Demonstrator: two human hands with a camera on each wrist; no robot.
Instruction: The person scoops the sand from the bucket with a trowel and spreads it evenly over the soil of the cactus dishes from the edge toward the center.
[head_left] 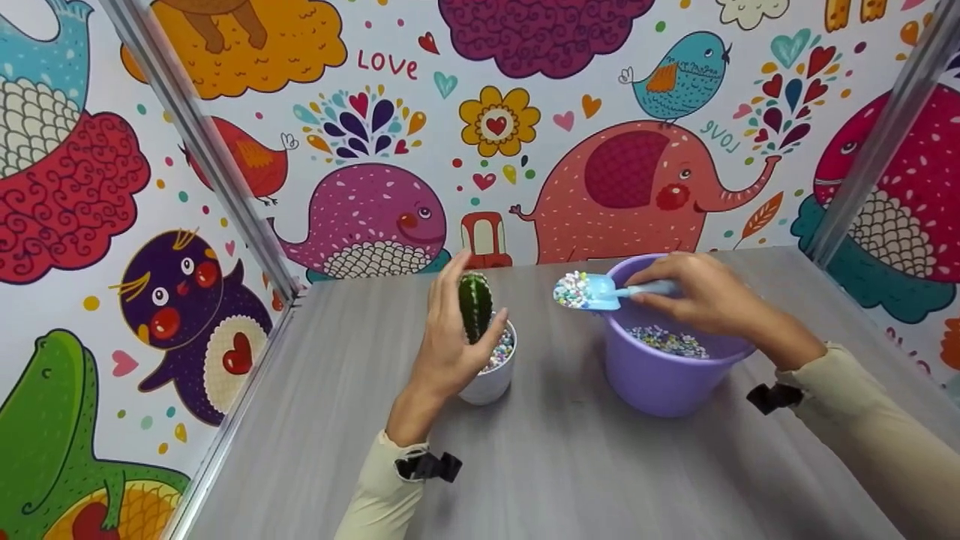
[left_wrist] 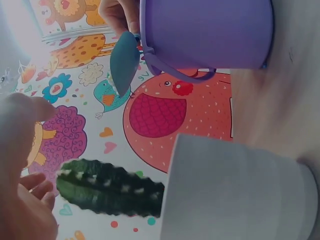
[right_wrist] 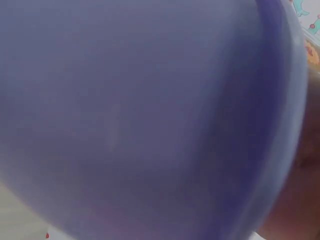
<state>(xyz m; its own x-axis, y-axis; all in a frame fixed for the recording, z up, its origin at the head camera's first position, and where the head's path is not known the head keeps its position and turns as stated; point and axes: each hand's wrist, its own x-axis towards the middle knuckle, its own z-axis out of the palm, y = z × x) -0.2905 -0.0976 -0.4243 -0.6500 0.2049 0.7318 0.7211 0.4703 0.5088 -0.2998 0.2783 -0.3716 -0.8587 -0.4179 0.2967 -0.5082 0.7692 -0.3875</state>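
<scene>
My right hand (head_left: 701,292) pinches the handle of a small light-blue scoop (head_left: 602,291). Colorful pebbles (head_left: 574,289) heap in its blade, which juts out past the left rim of a purple bucket (head_left: 660,386). More pebbles (head_left: 667,341) lie inside the bucket. A green cactus (head_left: 475,304) stands upright in a white pot (head_left: 487,386), with pebbles (head_left: 501,352) around its base. Beside the cactus is my left hand (head_left: 454,341), fingers extended and thumb apart. From the left wrist view, a gap shows between that hand and the cactus (left_wrist: 107,187). The bucket wall (right_wrist: 125,110) fills most of the right wrist view.
Pot and bucket stand on a grey wood-grain table (head_left: 555,465), the bucket to the right. Printed cartoon panels (head_left: 390,217) rise behind and at both sides, joined by metal corner posts (head_left: 217,165). A strap with a black clip (head_left: 427,466) sits on each wrist.
</scene>
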